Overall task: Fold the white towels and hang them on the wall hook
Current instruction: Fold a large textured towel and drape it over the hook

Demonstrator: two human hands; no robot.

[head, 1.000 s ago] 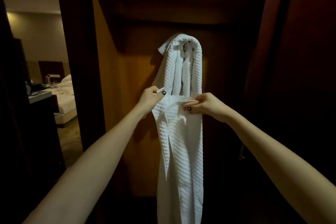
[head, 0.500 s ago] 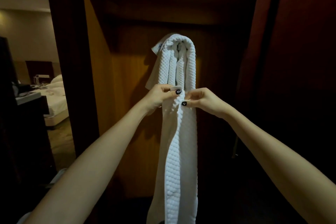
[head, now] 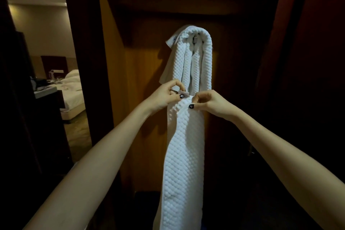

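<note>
A white waffle-textured towel hangs folded over a hook on the wooden wall panel at centre frame. Just below it, the left hand and right hand pinch the top edge of a second white textured towel, fingers closed on the fabric, which hangs straight down.

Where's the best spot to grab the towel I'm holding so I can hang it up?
Grip the held towel at its bunched top edge, from the front, where the left hand and right hand pinch it now; the rest hangs as one narrow strip.
</note>
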